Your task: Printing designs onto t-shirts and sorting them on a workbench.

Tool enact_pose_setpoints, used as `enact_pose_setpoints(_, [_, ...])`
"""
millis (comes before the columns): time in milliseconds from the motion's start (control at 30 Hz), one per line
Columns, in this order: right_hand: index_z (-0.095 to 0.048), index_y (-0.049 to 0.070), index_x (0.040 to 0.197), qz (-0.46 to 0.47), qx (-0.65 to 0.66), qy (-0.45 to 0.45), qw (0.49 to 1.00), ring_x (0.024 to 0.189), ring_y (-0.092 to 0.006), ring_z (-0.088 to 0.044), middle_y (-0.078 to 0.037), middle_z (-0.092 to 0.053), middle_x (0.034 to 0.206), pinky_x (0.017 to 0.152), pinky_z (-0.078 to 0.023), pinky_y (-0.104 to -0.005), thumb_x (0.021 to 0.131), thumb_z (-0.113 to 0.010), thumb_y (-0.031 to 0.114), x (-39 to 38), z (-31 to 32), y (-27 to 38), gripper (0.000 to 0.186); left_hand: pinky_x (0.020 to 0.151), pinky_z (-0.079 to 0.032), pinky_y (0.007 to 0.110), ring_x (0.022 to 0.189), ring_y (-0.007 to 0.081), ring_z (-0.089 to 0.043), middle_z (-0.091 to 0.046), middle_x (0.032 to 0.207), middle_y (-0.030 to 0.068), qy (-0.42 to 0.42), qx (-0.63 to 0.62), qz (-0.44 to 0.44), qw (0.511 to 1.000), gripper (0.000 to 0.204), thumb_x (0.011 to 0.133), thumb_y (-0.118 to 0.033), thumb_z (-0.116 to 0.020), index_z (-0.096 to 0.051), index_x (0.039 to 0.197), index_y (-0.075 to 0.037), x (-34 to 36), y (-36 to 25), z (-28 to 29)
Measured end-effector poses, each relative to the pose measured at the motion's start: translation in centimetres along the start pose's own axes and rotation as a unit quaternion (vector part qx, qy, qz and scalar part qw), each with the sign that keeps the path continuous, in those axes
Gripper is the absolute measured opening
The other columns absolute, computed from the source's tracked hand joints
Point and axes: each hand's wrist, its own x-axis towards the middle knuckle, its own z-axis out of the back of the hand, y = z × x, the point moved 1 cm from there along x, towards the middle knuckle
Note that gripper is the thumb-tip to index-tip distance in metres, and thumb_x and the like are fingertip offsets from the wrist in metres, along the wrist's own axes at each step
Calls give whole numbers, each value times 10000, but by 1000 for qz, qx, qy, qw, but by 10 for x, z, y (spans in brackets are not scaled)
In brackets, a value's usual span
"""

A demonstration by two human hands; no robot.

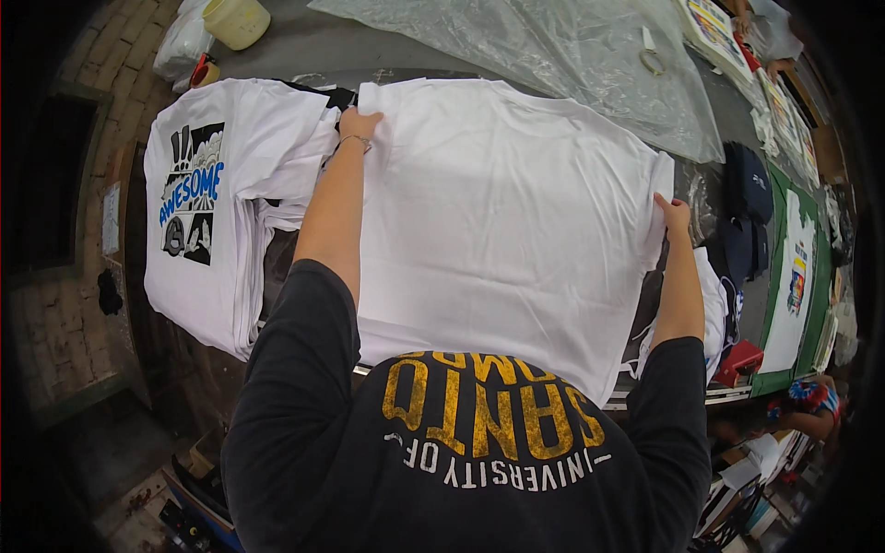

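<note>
- White T-shirt (498, 221): visible face plain, cloth lightly creased.
- Spread out wide, collar edge on the far side.
- Lies over dark table (295, 46); near end runs past the table's front edge.

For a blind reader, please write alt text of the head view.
A person's left hand and right hand hold a white T-shirt spread over a dark table; at left lie stacked white T-shirts, the top one printed.
</note>
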Motion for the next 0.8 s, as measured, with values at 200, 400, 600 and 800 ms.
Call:
enact_pose_setpoints(200, [-629,-25,1034,27,155,96,983,714,-128,-601,-58,-658,861,658,-471,-269,777,-762,242,-15,7,11,394,802,-487,325,788,234,-642,-692,928,117,315,-179,-166,917,407,783,-321,-752,-650,1029,-13,-36,-39,-12])
enact_pose_setpoints(400, [-660,-6,954,8,185,110,977,727,-131,-597,-53,-663,860,693,-466,-272,765,-752,194,-20,6,17,289,814,-488,302,839,216,-635,-678,958,100,35,-38,-266,963,481,789,-365,-756,-626,1112,-32,-34,-60,-32])
enact_pose_setpoints(600, [-571,61,1105,-103,431,198,874,964,-200,-595,-76,-625,1046,860,-477,-342,823,-614,155,-22,49,23,301,746,-477,243,827,84,-594,-665,896,10,232,-139,-139,953,374,831,-377,-724,-649,1024,-66,0,-54,-3])
enact_pose_setpoints(800, [-548,73,1160,58,474,194,857,1022,-185,-558,-59,-583,1151,964,-407,-333,892,-575,141,-25,120,-10,278,387,-316,189,591,38,-508,-675,980,37,291,-247,8,924,272,928,-357,-601,-560,962,-89,30,-3,112])
